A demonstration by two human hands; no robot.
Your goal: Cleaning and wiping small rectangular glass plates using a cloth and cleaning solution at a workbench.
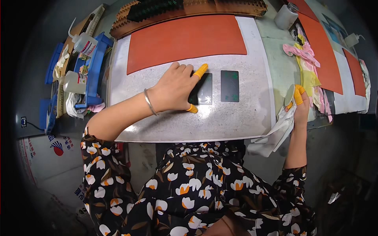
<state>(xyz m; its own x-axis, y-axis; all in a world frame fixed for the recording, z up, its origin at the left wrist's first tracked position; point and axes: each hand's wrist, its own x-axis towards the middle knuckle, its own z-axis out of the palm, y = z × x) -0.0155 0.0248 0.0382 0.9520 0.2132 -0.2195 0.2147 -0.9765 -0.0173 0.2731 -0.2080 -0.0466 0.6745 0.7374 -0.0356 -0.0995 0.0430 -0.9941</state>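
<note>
My left hand (173,88) reaches over the white work surface (165,128) with yellow finger cots on thumb and index finger. These two fingers span a dark rectangular glossy panel (205,88), pinching its far and near edges; part of the panel is hidden under the hand. Just to its right lies a second dark panel (229,86), flat and untouched. Off the right edge of the surface, my right hand (301,108), also in yellow finger cots, is closed on a white cloth (275,131) that hangs down. A pale rounded piece at its fingertips may be part of that cloth.
An orange-red mat (187,41) lies beyond the panels, with a wooden rack (189,11) behind it. At left, squeeze bottles (75,82) stand by a blue holder (94,78). At right are pink and yellow cloths (307,63), another orange mat (321,51) and a bottle (286,16).
</note>
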